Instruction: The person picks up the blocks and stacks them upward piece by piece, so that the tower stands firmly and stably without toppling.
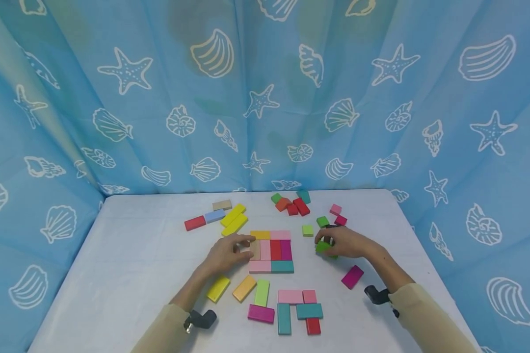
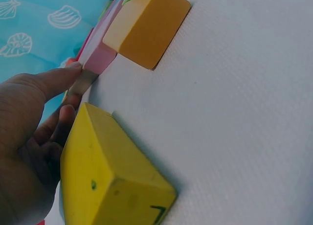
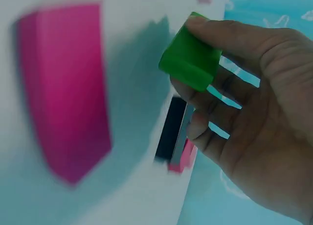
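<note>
One green block point(image 3: 190, 58) is pinched by the right fingers point(image 3: 210, 105).

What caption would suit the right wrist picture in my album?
A right hand pinches a green block while a magenta block lies, blurred, on the white tabletop.

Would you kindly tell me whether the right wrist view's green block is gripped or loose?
Gripped: the right hand pinches the green block between thumb and fingers.
</note>
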`<state>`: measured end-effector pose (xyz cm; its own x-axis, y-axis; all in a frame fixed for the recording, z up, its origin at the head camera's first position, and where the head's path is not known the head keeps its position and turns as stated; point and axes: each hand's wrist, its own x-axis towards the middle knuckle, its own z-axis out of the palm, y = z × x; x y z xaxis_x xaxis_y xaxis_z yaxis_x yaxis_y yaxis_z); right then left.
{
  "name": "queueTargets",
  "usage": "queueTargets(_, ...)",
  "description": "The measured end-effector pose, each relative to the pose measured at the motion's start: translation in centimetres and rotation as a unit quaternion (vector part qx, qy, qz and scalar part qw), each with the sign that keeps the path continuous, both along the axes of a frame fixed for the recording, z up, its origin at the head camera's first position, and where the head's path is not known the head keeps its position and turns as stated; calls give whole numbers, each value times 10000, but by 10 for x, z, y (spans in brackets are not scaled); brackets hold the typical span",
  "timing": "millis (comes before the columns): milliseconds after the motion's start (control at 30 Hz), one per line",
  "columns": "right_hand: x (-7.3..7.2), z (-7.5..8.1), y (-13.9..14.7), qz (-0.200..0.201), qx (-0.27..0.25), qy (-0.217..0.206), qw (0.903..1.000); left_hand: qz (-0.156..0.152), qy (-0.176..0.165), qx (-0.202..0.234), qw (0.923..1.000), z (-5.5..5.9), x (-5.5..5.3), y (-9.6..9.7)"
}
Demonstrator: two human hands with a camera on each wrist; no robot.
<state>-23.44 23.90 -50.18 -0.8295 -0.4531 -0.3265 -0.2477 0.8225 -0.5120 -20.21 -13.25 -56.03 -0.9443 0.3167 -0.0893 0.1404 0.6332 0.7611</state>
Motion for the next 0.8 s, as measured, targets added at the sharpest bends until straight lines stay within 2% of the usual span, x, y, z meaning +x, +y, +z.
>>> queueTargets(167,1,1,-24,38,-1154,-267,9930,0,55,-31,10000,0,0,0)
queueTargets(267,2,-1,-42,-208,-1800,-681,9811,5,43,-35,10000,1,0,0)
queueTargets(400,2,-8,-70,-536,-2325,-1233,9632,23,-9,-47,10000,2,0,-1)
queueTargets(567,-1,-14,-103,-794,-2582,-1577,9498,-29,-3,-17,10000,2,-1,-2)
queueTargets(667,-1,-15,-116,-948,-2586,-1588,9481,-119,48,-32,9999,-1,-3,-2)
queueTargets(800,-2,-17,-127,-1076,-2422,-1513,9523,-169,68,-44,9998,-3,-4,-3)
